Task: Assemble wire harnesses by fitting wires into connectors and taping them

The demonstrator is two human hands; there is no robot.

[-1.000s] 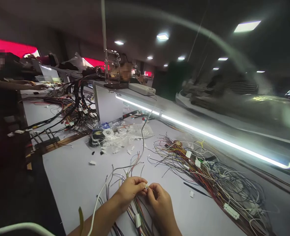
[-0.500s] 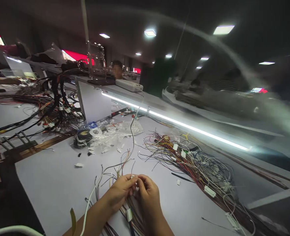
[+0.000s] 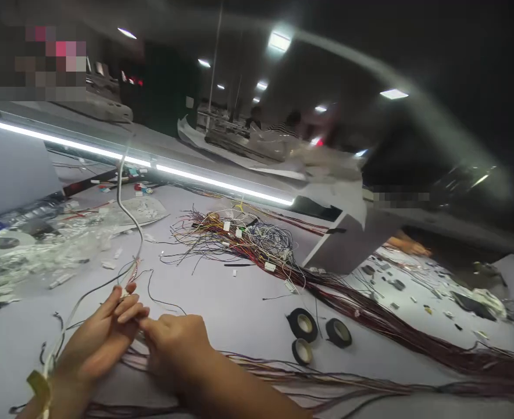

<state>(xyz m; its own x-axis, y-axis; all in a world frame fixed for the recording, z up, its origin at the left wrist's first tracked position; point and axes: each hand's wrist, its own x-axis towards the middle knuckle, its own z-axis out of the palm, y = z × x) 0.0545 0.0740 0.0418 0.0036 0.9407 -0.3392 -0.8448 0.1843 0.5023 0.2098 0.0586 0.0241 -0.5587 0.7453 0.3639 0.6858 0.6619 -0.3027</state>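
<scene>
My left hand (image 3: 106,337) is half turned up, with its fingers curled and a small pale piece, apparently a white connector (image 3: 125,295), showing between thumb and fingers. Thin reddish wires (image 3: 135,267) rise just beyond those fingertips. Against the left fingers presses my right hand (image 3: 176,343), closed in a pinch; what it grips is hidden. Loose wires (image 3: 257,366) run under both hands and off to the right along the table. A white cable (image 3: 120,192) hangs down from above and passes by my left forearm.
A large wire bundle (image 3: 257,247) with white labels stretches to the right. Several rolls of black tape (image 3: 303,325) lie on the right. Plastic bags with white connectors (image 3: 25,265) sit at left. A lit tube (image 3: 222,183) crosses behind. Another person's hand (image 3: 409,244) is at far right.
The view has swung right, bringing the tape rolls and the far-right work area into sight. My hands now appear further left, still together, with the left palm turned more upward.
</scene>
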